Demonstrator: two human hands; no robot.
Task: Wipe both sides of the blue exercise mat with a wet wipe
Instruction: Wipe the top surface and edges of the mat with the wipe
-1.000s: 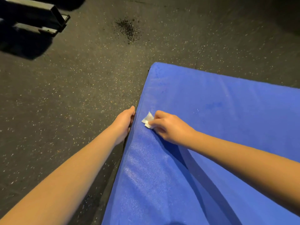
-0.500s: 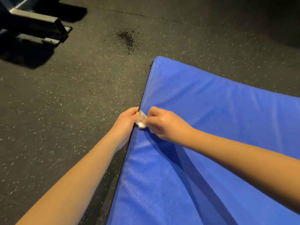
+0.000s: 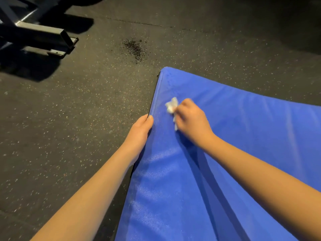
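Step in hand: wiping the upward face of the mat (image 3: 243, 136), which lies on the floor (image 3: 69, 119). Whether the underside is done, cannot tell.

Right hand (image 3: 191, 122) pinches the bunched wipe (image 3: 172, 105) against the mat near its far left corner, forearm crossing the mat.

Left hand (image 3: 140, 131) grips the mat's left edge, thumb on top.

Next, likely: strokes across the remaining face.
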